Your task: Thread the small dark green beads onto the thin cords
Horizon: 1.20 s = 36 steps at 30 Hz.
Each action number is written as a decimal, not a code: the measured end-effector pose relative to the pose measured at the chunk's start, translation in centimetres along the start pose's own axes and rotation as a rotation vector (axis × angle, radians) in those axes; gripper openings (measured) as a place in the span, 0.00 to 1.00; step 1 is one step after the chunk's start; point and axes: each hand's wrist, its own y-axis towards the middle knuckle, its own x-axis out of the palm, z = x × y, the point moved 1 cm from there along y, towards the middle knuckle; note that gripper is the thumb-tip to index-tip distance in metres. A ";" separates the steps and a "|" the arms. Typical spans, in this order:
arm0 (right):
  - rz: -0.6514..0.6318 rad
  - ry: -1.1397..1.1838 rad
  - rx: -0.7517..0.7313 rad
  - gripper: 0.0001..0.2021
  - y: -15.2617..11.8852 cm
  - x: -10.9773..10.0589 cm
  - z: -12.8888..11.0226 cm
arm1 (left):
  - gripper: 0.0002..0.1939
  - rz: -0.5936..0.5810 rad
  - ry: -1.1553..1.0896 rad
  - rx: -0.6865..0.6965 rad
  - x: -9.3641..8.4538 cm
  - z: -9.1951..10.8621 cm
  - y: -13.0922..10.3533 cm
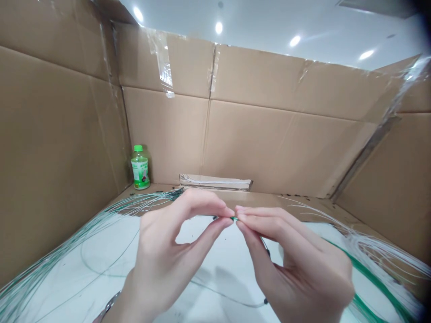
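My left hand (pixel 175 251) and my right hand (pixel 296 255) meet tip to tip above the white work surface (pixel 208 251). Between their pinched thumbs and forefingers is a short bit of thin green wire (pixel 234 219); most of it is covered by the fingers. Below, a loose thin wire (pixel 232 299) curves across the surface and runs to a small dark piece (pixel 266 301) beside my right hand. Another dark bit (pixel 268 253) shows at the inner edge of that hand. A bracelet (pixel 111 303) circles my left wrist.
Cardboard walls (pixel 249 143) enclose the work area. Long green and white wires (pixel 67 251) with dark ends (pixel 175 194) lie at left. White wires (pixel 370 244) and a green bundle (pixel 377 280) lie at right. A green-capped bottle (pixel 140 168) stands in the back left corner.
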 end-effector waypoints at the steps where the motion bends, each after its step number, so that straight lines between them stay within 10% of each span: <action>1: -0.010 -0.003 -0.017 0.11 0.1 -0.1 0.0 | 0.16 0.001 0.021 0.005 -0.1 0.1 -0.1; 13: -0.089 0.379 0.124 0.09 0.3 0.0 0.8 | 0.18 -0.099 -0.287 -0.066 -0.5 -0.2 0.8; 36: 0.193 -0.085 -0.061 0.09 0.4 0.5 0.0 | 0.22 0.155 -0.355 0.124 1.3 -0.7 0.1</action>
